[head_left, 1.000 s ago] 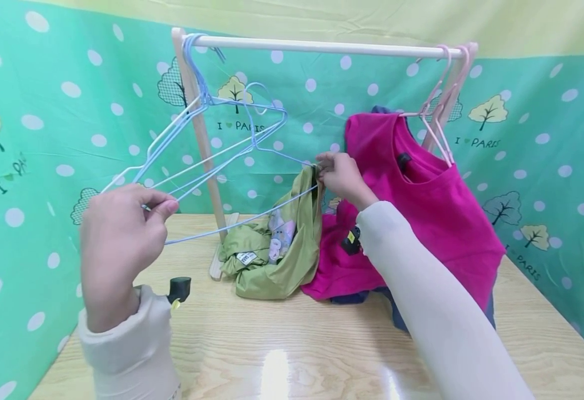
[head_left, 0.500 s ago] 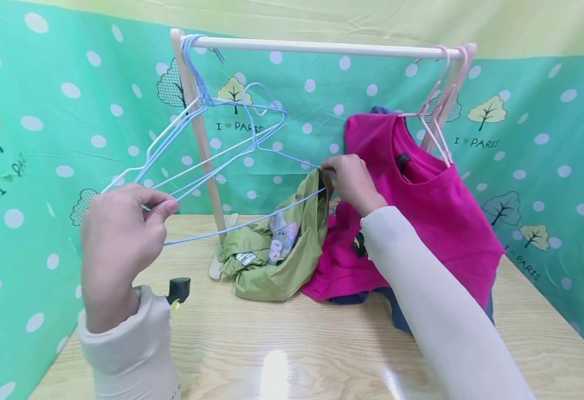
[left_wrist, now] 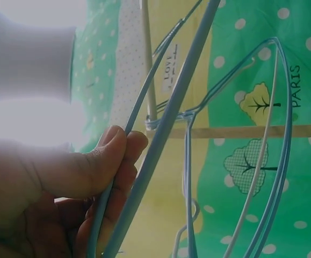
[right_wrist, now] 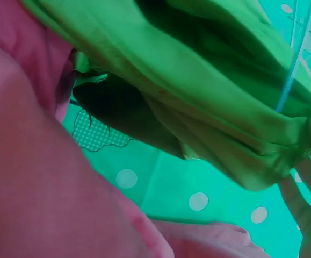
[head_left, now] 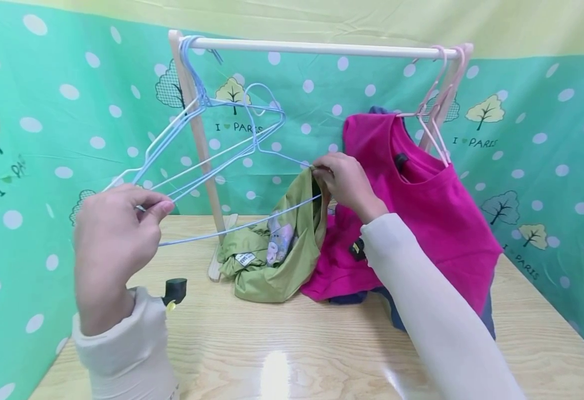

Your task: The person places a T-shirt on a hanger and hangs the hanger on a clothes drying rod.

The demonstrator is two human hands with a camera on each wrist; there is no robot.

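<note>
My left hand (head_left: 116, 239) pinches the left end of a light blue wire hanger (head_left: 254, 139) between thumb and fingertips. In the left wrist view the thumb lies along the blue wire (left_wrist: 163, 126). An olive green garment (head_left: 271, 286) lies bunched on the table, one edge pulled up to the hanger's right end. My right hand (head_left: 344, 180) pinches that raised edge, and the hanger's end runs into the garment's opening. In the right wrist view the green cloth (right_wrist: 160, 80) spans the frame, fingertips at its edge. A printed patch and white label show on the garment.
A wooden rack (head_left: 317, 48) stands behind, with several blue and white hangers (head_left: 199, 94) on its left. At its right, a magenta top (head_left: 422, 222) hangs from pink hangers (head_left: 434, 114), dark blue cloth (head_left: 397, 314) beneath it. My right forearm passes in front of the magenta top.
The right hand first shifts slightly right with the raised green edge, then back left, bringing the cloth farther over the hanger's right end. The left hand stays nearly still, still pinching the hanger.
</note>
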